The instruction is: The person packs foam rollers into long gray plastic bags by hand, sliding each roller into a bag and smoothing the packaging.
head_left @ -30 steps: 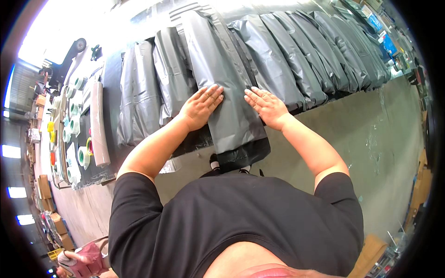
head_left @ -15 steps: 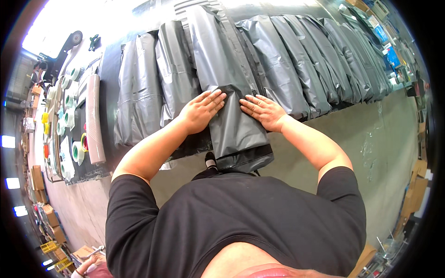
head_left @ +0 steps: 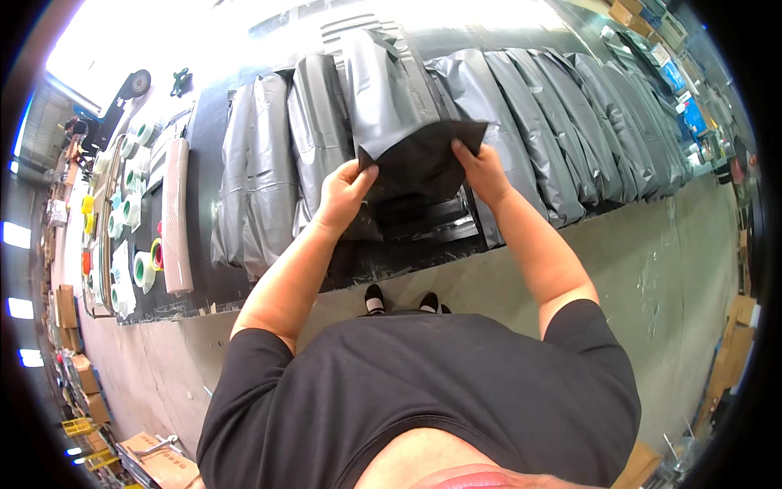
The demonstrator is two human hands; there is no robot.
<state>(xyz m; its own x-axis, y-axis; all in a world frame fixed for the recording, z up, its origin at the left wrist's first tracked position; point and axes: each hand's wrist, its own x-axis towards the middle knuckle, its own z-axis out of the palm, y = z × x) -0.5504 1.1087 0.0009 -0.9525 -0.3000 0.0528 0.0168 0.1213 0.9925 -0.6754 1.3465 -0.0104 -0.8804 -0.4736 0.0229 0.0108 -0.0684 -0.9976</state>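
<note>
A worker in a black shirt lifts one grey mailer bag (head_left: 389, 98) off the tabletop (head_left: 204, 138) at upper centre of the frame, its black flap (head_left: 422, 159) folded down toward the body. The left hand (head_left: 342, 194) pinches the flap's lower left corner, fingers closed on the plastic; the right hand (head_left: 482, 169) pinches the right edge just below the flap's upper right corner, its grip likewise closed on the bag.

Two filled grey bags (head_left: 257, 171) lie side by side left of the hands, with a third (head_left: 319, 138) partly behind the raised bag. To the right, a row of overlapping grey bags (head_left: 570, 122) runs toward the upper right of the frame; about seven can be counted, though the far ones blur together.

At the left edge of the tabletop, roughly ten rolls of tape (head_left: 122, 220) sit in a long tray, mostly white and green, beside one long pale roll (head_left: 176, 213) lying lengthwise. Two shoes (head_left: 399, 301) show on the concrete floor (head_left: 652, 269) below the tabletop's edge.

Half a second earlier both hands lay flat on the bag, pressing it down on the tabletop near the front edge; now the bag is raised clear of the surface and held by the flap.
</note>
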